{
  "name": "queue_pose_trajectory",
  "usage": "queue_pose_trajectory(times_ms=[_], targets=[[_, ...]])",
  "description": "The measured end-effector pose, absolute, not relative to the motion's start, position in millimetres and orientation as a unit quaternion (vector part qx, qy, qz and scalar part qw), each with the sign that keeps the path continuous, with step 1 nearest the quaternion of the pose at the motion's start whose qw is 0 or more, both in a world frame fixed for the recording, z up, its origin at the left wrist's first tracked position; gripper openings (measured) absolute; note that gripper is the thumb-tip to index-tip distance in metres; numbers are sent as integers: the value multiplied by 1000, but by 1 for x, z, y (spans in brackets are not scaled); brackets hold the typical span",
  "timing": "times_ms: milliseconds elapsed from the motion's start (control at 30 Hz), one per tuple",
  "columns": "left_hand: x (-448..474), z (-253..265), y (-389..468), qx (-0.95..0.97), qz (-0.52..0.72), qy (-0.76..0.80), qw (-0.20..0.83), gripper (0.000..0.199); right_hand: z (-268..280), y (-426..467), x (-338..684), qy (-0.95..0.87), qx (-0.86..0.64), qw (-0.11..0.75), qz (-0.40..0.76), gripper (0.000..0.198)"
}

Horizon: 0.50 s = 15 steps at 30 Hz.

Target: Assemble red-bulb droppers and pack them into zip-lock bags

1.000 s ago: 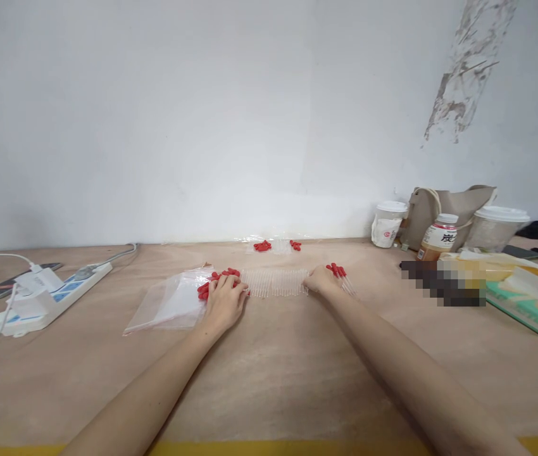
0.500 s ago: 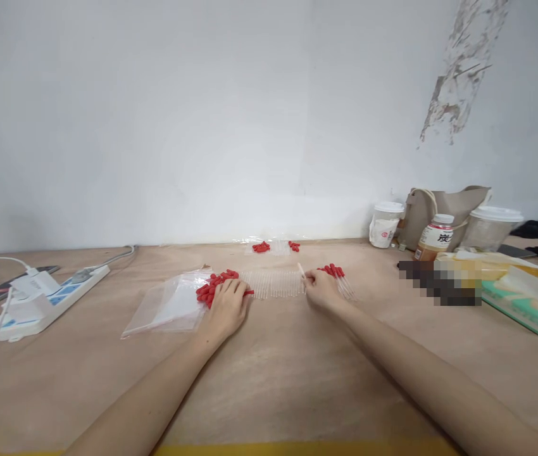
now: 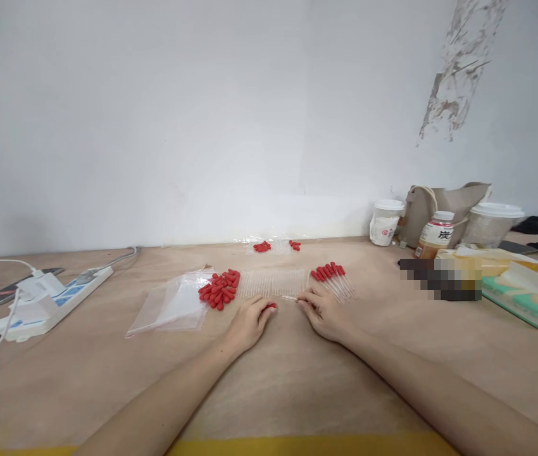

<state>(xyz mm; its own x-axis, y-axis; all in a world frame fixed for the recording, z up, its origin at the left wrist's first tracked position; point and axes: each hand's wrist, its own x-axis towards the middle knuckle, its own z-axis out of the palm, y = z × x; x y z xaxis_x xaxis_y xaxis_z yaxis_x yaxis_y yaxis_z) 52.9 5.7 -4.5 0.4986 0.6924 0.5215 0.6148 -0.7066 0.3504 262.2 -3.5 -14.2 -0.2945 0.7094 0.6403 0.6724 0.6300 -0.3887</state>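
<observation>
Your left hand (image 3: 250,322) pinched red piece (image 3: 271,305); your right hand (image 3: 325,311) pinched clear stick (image 3: 290,297), hands apart. Stick row (image 3: 273,282) lay just beyond, between red pile (image 3: 220,289) and red-tipped sticks (image 3: 337,281). Tabletop (image 3: 269,386) stretched broad toward you to yellow strip (image 3: 269,446).

1. A small, rounded red bulb (image 3: 272,305) is pinched in the left hand (image 3: 252,320), mostly hidden, its visible end facing three o'clock.
2. A thin clear tube (image 3: 289,297) is held in the right hand (image 3: 325,311), free end towards nine o'clock, near the bulb but apart from it.
3. Loose clear tubes (image 3: 278,282) lie side by side in a row, running twelve to six o'clock.
4. Loose red bulbs (image 3: 220,290) are heaped at the row's nine o'clock.
5. Bulb-topped tubes (image 3: 328,272) lie fanned at its three o'clock, red ends towards eleven.
</observation>
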Motion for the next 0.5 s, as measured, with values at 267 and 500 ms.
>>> queue_pose_trajectory(times_ms=[267, 500], targets=[[54, -5, 4, 858, 353, 364, 86, 15, -13, -9, 261, -837, -420, 350, -16, 22], [54, -3, 1, 857, 344, 363, 120, 16, -11, -9, 261, -846, -410, 341, -8, 23]])
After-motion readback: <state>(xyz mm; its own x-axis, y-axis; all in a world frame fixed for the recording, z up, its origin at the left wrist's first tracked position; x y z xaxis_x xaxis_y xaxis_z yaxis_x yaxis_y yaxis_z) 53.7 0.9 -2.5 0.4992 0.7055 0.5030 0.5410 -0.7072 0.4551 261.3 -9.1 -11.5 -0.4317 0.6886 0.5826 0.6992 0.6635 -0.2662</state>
